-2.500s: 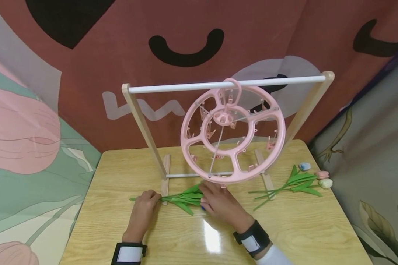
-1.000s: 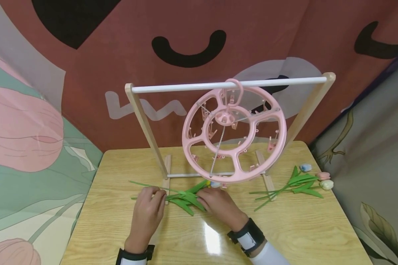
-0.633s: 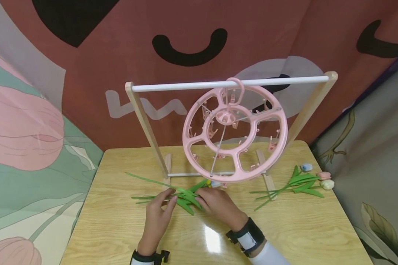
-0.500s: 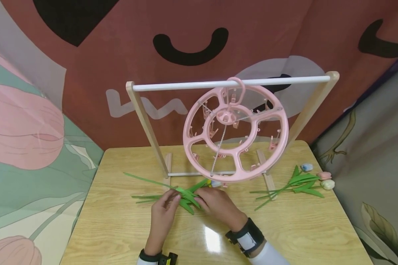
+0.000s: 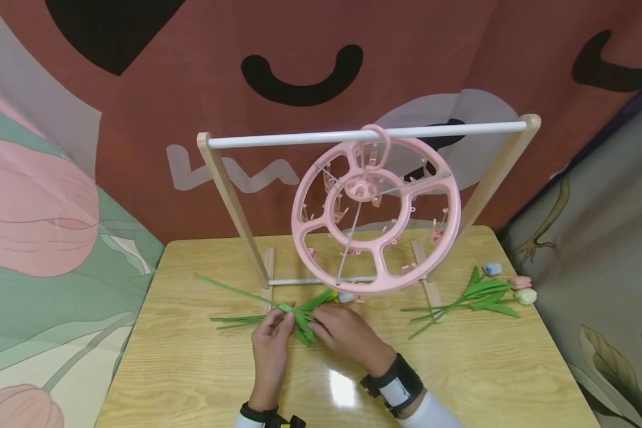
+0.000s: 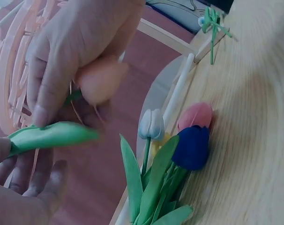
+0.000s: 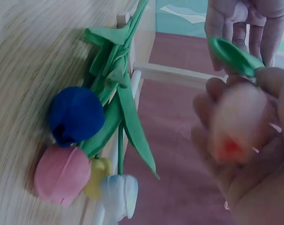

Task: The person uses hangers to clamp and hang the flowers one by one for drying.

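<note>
An artificial tulip with a pale peach bloom (image 7: 240, 117) is held between both hands over a bunch on the table. My left hand (image 5: 271, 342) pinches its green leaf (image 6: 53, 136) and stem between thumb and fingers. My right hand (image 5: 348, 333) grips the same tulip near the bloom, which shows under its curled fingers in the left wrist view. The tulip's long stem points back left. Below lie more tulips: a dark blue bloom (image 6: 192, 147), a pink bloom (image 6: 195, 115), a white-blue bloom (image 6: 151, 124) and a partly hidden yellow bloom (image 7: 99, 178).
A pink round clip hanger (image 5: 382, 267) hangs from the white bar (image 5: 289, 140) of a wooden stand, close behind the hands. Three more tulips, with blue (image 5: 492, 269), pink (image 5: 520, 282) and white (image 5: 526, 296) blooms, lie at the right of the wooden table (image 5: 192, 374).
My left hand has moved right from the stem ends to the leaves. One tulip's stem has separated from the bunch and swung up at its left end. The right hand has shifted only slightly.
</note>
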Demonstrator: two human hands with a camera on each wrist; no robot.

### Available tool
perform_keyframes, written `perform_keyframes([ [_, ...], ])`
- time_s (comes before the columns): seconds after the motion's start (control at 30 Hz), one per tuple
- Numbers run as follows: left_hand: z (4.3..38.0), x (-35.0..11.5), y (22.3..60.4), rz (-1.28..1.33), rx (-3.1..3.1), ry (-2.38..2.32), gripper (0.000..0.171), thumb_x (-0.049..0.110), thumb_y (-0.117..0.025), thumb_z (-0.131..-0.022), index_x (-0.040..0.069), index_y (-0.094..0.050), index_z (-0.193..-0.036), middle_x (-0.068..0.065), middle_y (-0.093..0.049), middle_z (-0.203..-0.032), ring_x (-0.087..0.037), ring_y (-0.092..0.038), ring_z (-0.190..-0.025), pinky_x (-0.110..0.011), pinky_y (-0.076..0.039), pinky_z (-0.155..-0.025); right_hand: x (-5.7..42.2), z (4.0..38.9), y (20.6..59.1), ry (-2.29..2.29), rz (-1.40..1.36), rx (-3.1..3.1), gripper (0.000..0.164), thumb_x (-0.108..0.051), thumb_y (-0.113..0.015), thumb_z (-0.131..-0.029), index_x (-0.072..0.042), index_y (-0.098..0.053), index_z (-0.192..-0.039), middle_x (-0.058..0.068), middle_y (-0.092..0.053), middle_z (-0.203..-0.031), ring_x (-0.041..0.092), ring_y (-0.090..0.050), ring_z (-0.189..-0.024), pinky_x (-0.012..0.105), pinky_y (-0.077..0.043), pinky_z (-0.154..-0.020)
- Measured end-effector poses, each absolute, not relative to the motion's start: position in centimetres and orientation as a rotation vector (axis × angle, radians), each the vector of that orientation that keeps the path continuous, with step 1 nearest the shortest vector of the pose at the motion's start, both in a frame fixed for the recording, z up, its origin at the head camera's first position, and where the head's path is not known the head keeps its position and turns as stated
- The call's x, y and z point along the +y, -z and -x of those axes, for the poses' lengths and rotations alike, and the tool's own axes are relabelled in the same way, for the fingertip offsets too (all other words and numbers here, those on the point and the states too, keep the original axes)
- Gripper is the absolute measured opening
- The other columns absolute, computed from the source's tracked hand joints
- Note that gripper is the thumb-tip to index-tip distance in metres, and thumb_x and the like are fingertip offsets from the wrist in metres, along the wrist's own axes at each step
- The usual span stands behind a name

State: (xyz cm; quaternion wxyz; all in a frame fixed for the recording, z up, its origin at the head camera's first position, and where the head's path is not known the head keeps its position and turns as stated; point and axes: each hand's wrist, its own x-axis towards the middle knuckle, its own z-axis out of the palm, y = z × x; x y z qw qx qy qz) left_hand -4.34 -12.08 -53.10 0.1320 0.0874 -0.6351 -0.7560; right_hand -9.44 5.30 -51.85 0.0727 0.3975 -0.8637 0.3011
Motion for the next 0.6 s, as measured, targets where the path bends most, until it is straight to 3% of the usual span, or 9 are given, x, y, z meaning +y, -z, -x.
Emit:
perform_keyframes([
  [0.07, 4.4, -12.2, 53.0, -0.244, -1.832, 2.203, 0.026, 0.005, -0.066, -0.100, -0.017, -0.062, -0.113, -0.003, -0.073, -0.114, -0.016, -0.075, -0.099, -0.027, -0.064, -0.087, 5.4, 9.4, 51.9, -0.916, -1.174, -2.605, 0.018, -0.026, -0.066, -0.103, -0.013, -0.072, -0.113, 0.001, -0.074, -0.108, 0.015, -0.068, -0.101, 0.032, -0.060, -0.090],
  [0.2, 4.5, -12.4, 52.9, -0.230, -1.812, 2.224, 0.025, 0.007, -0.063, -0.102, -0.016, -0.057, -0.109, -0.021, -0.071, -0.110, -0.024, -0.076, -0.100, -0.031, -0.063, -0.091, 6.3, 9.3, 52.2, -0.929, -1.096, -2.673, 0.028, -0.031, -0.064, -0.103, -0.012, -0.071, -0.122, 0.005, -0.072, -0.122, 0.021, -0.064, -0.116, 0.041, -0.055, -0.103],
  [0.33, 4.5, -12.6, 53.0, -0.209, -1.804, 2.229, 0.024, 0.008, -0.058, -0.105, -0.015, -0.052, -0.107, -0.034, -0.066, -0.110, -0.022, -0.076, -0.100, -0.033, -0.062, -0.092, 8.2, 9.2, 52.7, -0.886, -1.004, -2.740, 0.033, -0.035, -0.062, -0.104, -0.014, -0.069, -0.128, 0.008, -0.069, -0.130, 0.026, -0.063, -0.122, 0.047, -0.053, -0.106],
  [0.47, 4.3, -12.8, 53.2, -0.130, -1.830, 2.208, 0.022, 0.007, -0.053, -0.107, -0.014, -0.051, -0.112, -0.030, -0.065, -0.113, -0.022, -0.076, -0.101, -0.038, -0.062, -0.092, 10.8, 9.2, 52.9, -0.906, -0.808, -2.845, 0.044, -0.038, -0.066, -0.101, -0.017, -0.062, -0.140, 0.006, -0.070, -0.126, 0.027, -0.066, -0.117, 0.048, -0.057, -0.099],
  [0.53, 4.2, -12.8, 53.2, -0.083, -1.842, 2.195, 0.022, 0.007, -0.052, -0.108, -0.013, -0.051, -0.114, -0.029, -0.064, -0.112, -0.026, -0.076, -0.099, -0.040, -0.063, -0.089, 12.0, 9.3, 52.6, -0.940, -0.681, -2.880, 0.048, -0.039, -0.070, -0.098, -0.020, -0.060, -0.141, 0.006, -0.070, -0.117, 0.025, -0.068, -0.107, 0.043, -0.060, -0.090],
  [0.6, 4.2, -12.9, 53.3, -0.043, -1.852, 2.179, 0.021, 0.007, -0.051, -0.108, -0.013, -0.051, -0.114, -0.031, -0.064, -0.111, -0.028, -0.076, -0.096, -0.038, -0.065, -0.086, 13.0, 9.2, 52.0, -0.993, -0.560, -2.875, 0.062, -0.038, -0.077, -0.093, -0.019, -0.052, -0.147, 0.005, -0.069, -0.108, 0.024, -0.067, -0.095, 0.037, -0.060, -0.078],
])
